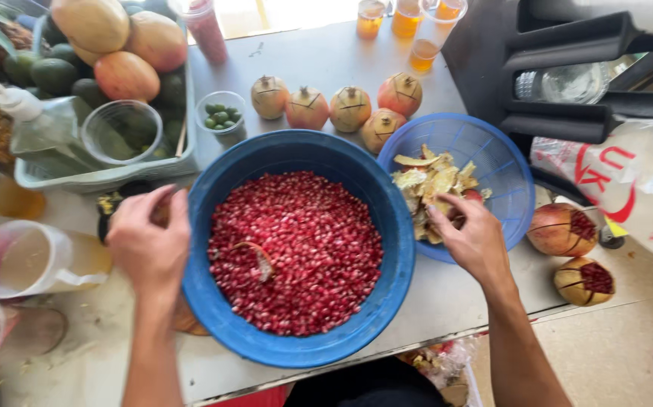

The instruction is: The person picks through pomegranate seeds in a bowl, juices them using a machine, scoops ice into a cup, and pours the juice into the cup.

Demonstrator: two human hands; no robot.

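Note:
A big blue bowl (213,301) full of red pomegranate seeds (304,249) sits in the middle, with one piece of rind (255,258) lying among the seeds. My left hand (146,241) rests at the bowl's left rim, fingers curled around something I cannot make out. My right hand (471,235) reaches into a blue basket (492,162) of pomegranate peels (428,181), fingers bent over the scraps; what it grips is hidden.
Several whole pomegranates (349,105) line up behind the bowl; two cut-open ones (571,249) lie at the right. A crate of fruit (108,60), plastic cups (119,132), a jug (29,260), juice cups (409,19) and a black press (567,75) surround the table.

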